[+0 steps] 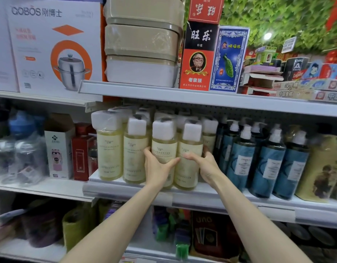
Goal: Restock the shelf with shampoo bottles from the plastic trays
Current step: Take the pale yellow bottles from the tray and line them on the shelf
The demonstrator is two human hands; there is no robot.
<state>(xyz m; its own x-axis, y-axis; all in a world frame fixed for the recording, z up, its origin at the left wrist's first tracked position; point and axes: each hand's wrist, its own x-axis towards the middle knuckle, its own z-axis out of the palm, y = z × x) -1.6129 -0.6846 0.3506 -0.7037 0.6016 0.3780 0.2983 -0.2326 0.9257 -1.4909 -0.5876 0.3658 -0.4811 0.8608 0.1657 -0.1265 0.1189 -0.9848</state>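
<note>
The left hand (pixel 157 165) holds a yellow shampoo bottle (pixel 164 147) tight, and the right hand (pixel 206 165) holds the next yellow bottle (pixel 191 146). Both stand touching at the front of the middle shelf (pixel 126 189).

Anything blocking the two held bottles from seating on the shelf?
Nothing visible. Left hand and right hand hold the two bottles at the shelf front edge; rear bottles stand close behind.
</note>
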